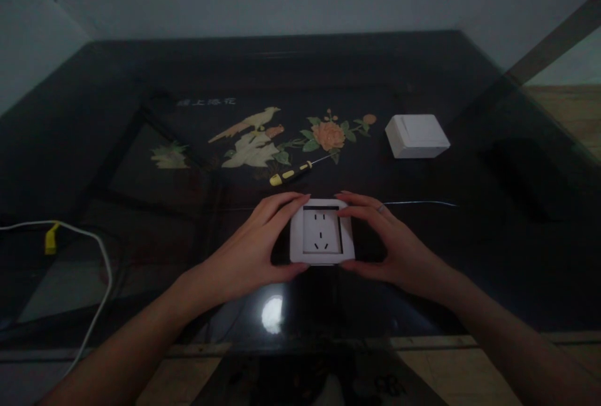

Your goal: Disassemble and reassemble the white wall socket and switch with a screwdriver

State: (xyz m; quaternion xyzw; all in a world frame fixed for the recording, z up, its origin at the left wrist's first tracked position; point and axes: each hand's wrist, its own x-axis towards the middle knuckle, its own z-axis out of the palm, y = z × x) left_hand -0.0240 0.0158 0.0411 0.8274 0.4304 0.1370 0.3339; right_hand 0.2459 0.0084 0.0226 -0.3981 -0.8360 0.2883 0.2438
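From my end, the left hand (253, 244) and right hand (397, 240) grasp opposite sides of the white socket (323, 228) over the dark table (493, 255). Its frame (297, 240) already surrounds the slotted face, though dark gaps along the top and right suggest it isn't seated evenly. Beyond, the screwdriver (291, 173) lies unheld, before a white box (417, 135).

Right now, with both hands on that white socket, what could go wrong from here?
Dark gaps show at the top and right of the socket's face inside its frame, so the two may end up misaligned.
The left hand and right hand hold only the edges, so the piece could slip.
The screwdriver lies loose just beyond them on the glossy table; a bump might send it rolling.
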